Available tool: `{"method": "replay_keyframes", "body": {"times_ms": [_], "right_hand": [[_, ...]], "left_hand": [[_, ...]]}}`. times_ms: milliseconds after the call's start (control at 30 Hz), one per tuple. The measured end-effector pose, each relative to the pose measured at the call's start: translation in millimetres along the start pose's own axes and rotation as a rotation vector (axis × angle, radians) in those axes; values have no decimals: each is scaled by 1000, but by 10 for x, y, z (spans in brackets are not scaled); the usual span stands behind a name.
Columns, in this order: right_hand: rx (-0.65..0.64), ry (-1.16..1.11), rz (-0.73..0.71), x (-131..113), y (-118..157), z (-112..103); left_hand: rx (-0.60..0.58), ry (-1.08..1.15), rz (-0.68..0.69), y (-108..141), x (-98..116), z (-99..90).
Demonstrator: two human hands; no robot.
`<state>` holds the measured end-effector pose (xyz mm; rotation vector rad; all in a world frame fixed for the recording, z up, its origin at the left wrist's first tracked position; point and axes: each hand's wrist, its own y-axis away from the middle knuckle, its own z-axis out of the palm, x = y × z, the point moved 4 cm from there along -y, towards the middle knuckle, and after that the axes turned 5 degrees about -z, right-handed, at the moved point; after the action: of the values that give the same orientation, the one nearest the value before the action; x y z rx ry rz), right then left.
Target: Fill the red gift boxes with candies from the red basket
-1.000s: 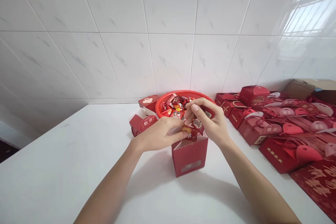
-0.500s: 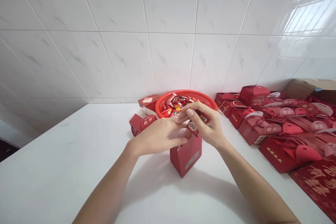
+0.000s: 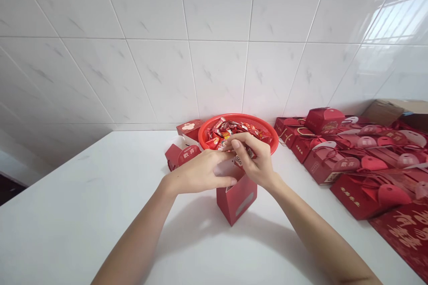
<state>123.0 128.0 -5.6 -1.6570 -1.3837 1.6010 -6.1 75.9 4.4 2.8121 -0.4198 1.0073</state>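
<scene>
A red gift box (image 3: 238,198) with a clear window stands on the white table, its top open. My left hand (image 3: 200,171) is at the box's upper left edge, thumb in front and fingers behind, gripping it. Just above the opening, my right hand (image 3: 256,158) pinches a red wrapped candy (image 3: 239,160), partly covered by its fingers. Its fingertips are close to my left fingers. Behind both hands, a red plastic basket (image 3: 272,136) holds several wrapped candies (image 3: 219,131).
Many red gift boxes (image 3: 329,164) are crowded along the right side. A brown cardboard box (image 3: 384,111) is at the back right. Left of the basket sit an opened red box (image 3: 173,156) and a patterned red box (image 3: 190,129). A tiled wall (image 3: 217,75) rises behind the table.
My right hand has moved a little left and down with the candy, closer over the box opening. My left hand and the box have hardly moved.
</scene>
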Motion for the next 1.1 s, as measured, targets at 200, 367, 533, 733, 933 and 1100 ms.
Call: {"method": "replay_keyframes", "body": {"times_ms": [200,367,533,733,933,1100], "right_hand": [[-62,81,-17,26,-11,-3],[-75,151,-126,36,-8,-20],[-57,234,-180,80,-5,-56],[-77,246,-204,93,-9,-69],[-32,209,-177,57,-45,-111],[-36,201,-237,37,-28,-88]], "left_hand": [[-31,-24,-10,-6,-5,3],[-2,-41,-16,-8,-39,-21],[6,-55,-45,4,-33,-54],[-15,-68,-47,27,-3,-58],[-9,-126,-82,48,-18,-86],[-12,-115,-86,66,11,-99]]}}
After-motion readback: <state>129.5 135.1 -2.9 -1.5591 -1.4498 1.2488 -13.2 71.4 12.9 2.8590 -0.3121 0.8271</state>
